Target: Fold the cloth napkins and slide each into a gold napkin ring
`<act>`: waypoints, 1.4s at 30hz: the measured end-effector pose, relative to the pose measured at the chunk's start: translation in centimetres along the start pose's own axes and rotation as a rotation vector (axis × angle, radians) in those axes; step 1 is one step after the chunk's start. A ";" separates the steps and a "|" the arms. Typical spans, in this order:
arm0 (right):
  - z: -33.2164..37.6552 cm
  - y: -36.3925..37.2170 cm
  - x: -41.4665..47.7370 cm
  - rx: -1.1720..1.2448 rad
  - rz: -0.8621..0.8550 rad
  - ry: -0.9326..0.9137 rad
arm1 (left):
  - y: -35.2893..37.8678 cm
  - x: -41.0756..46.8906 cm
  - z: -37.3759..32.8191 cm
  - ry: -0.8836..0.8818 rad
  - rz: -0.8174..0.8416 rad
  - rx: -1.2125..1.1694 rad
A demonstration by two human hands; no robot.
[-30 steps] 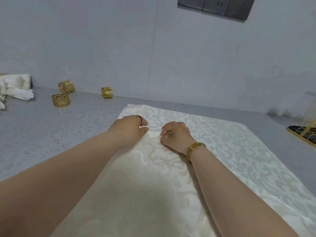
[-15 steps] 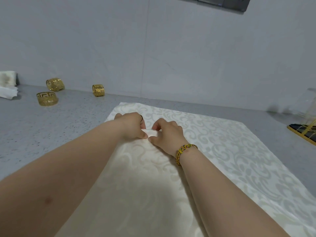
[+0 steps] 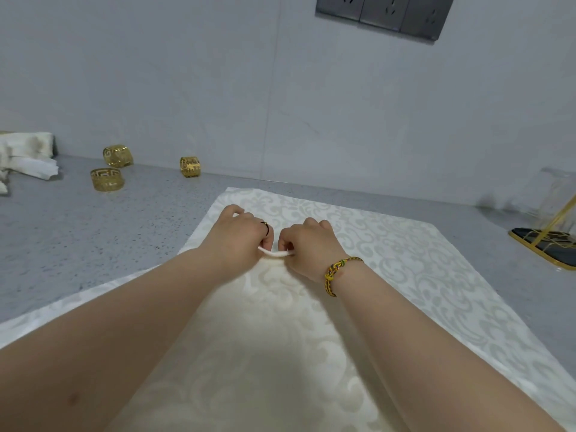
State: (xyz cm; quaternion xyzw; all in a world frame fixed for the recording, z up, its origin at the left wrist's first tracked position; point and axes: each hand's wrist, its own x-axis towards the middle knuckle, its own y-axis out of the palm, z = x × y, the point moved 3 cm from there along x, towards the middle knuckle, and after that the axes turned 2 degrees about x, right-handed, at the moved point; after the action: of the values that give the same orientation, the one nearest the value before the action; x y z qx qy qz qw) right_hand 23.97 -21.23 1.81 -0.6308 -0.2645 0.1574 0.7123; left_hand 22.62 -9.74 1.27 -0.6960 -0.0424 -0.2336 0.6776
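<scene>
Two bare forearms reach forward from the near edge and meet over the middle of a large cream patterned napkin [image 3: 405, 275], which lies spread flat on the grey speckled desk [image 3: 93, 244]. Spread that wide, it can be creased cleanly, and judging by this the folding has barely begun.

At the centre of the cloth the left hand [image 3: 238, 236] and right hand [image 3: 308, 249] sit knuckle to knuckle. Both are curled, each pinching one end of a short raised ridge of fabric that shows as a pale roll between them. Gripping close together like this probably serves to gather the cloth into a narrow pleat, slim enough to pass through a ring later. A woven bracelet [image 3: 334, 274] circles the right wrist.

Farther back and to the left, three gold napkin rings stand apart from the napkin on the bare desk: one nearest [image 3: 107, 179], one just behind it [image 3: 117, 155], and a third [image 3: 190, 166] close to the wall. They are within reach yet clear of the folding area. At the far left edge lie some white cloths [image 3: 26, 157], likely other napkins, though whether they are finished cannot be told. A gold wire rack [image 3: 545, 244] stands at the right edge, and a dark socket plate [image 3: 383, 10] is fixed high on the wall.
</scene>
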 end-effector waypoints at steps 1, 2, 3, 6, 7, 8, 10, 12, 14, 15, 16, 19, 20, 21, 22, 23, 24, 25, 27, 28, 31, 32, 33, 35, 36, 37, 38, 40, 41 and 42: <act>0.1 0.0 -0.3 -0.017 0.009 -0.010 | -0.1 -0.2 0.0 -0.001 0.021 -0.017; 0.1 0.0 -0.5 -0.027 0.029 -0.011 | 0.1 -0.3 0.1 0.003 0.046 -0.023; 0.1 0.0 -0.7 -0.023 0.051 -0.007 | 0.2 -0.4 0.2 0.010 0.072 -0.017; 0.0 -0.1 -1.3 0.065 0.123 0.040 | 0.5 -0.7 0.7 -0.001 0.149 -0.046; -0.2 -0.2 -1.4 0.100 0.144 0.065 | 0.3 -0.7 0.7 -0.020 0.180 -0.085; -0.4 -0.3 -1.5 0.133 0.162 0.091 | 0.0 -0.7 0.8 -0.045 0.216 -0.126; -0.7 -0.4 -1.4 0.180 0.184 0.130 | -0.3 -0.4 0.9 -0.088 0.287 -0.188; -0.9 -0.4 -1.2 0.193 0.188 0.146 | -0.5 -0.3 1.1 -0.115 0.369 -0.229; -0.9 -0.3 -1.1 0.208 0.201 0.161 | -0.3 -0.2 1.4 -0.129 0.416 -0.263; -1.1 -0.1 -1.0 0.227 0.197 0.171 | -0.2 -0.1 1.5 -0.127 0.435 -0.272; -1.2 -0.2 -0.9 0.242 0.188 0.173 | 0.1 0.0 1.7 -0.131 0.448 -0.290; -1.3 0.0 -0.5 0.237 0.226 0.178 | 0.3 0.4 1.8 -0.147 0.462 -0.389; -1.2 -0.1 -0.4 0.226 0.247 0.175 | 0.4 0.5 1.9 -0.160 0.476 -0.421; -1.1 -0.1 -0.3 0.214 0.274 0.179 | 0.3 0.5 1.9 -0.177 0.489 -0.442; -1.0 -0.3 -0.1 0.205 0.293 0.184 | 0.3 0.5 2.0 -0.197 0.506 -0.451; -1.0 -0.4 0.0 0.201 0.311 0.191 | 0.3 0.5 2.0 -0.209 0.521 -0.447; -0.9 -0.6 0.1 0.198 0.324 0.197 | 0.3 0.5 2.1 -0.216 0.532 -0.427; -0.8 -0.8 0.3 0.182 0.329 0.194 | 0.2 0.5 2.0 -0.218 0.538 -0.394; -0.2 -1.0 0.3 0.113 0.316 0.152 | -0.3 0.4 1.5 -0.196 0.513 -0.288; 0.2 -1.1 0.1 0.075 0.288 0.124 | -0.5 0.2 1.2 -0.175 0.477 -0.222; 1.1 -1.0 -1.0 0.000 0.170 0.033 | -1.2 -1.1 0.1 -0.118 0.254 -0.092; 1.3 -0.9 -1.4 -0.014 0.130 0.009 | -1.2 -1.7 0.0 -0.099 0.179 -0.085; 1.5 -0.8 -2.1 -0.023 0.090 -0.012 | -1.3 -2.6 -0.2 -0.081 0.120 -0.084; 1.8 -0.7 -3.2 -0.046 0.021 -0.051 | -1.3 -4.0 -0.5 -0.053 0.041 -0.077; 2.0 -0.7 -3.8 -0.061 -0.001 -0.065 | -1.5 -4.5 -0.6 -0.045 0.019 -0.070; 2.2 -0.6 -4.2 -0.072 -0.017 -0.077 | -1.6 -4.8 -0.7 -0.038 0.014 -0.053; 2.2 -0.5 -4.5 -0.081 -0.021 -0.083 | -1.7 -4.9 -0.8 -0.025 0.021 -0.018; 2.2 -0.4 -5.0 -0.084 0.003 -0.079 | -1.8 -5.0 -1.0 0.015 0.049 0.077; 2.3 -0.3 -5.2 -0.077 0.016 -0.079 | -1.9 -5.1 -1.1 0.028 0.064 0.115; 2.2 -0.3 -5.3 -0.065 0.031 -0.077 | -1.9 -5.2 -1.1 0.037 0.088 0.135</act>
State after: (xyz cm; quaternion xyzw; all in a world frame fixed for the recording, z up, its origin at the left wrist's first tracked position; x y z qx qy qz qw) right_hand 18.33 -22.42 1.29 -0.6509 -0.2870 0.1840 0.6783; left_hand 17.03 -9.29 0.97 -0.6456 -0.0149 -0.2132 0.7332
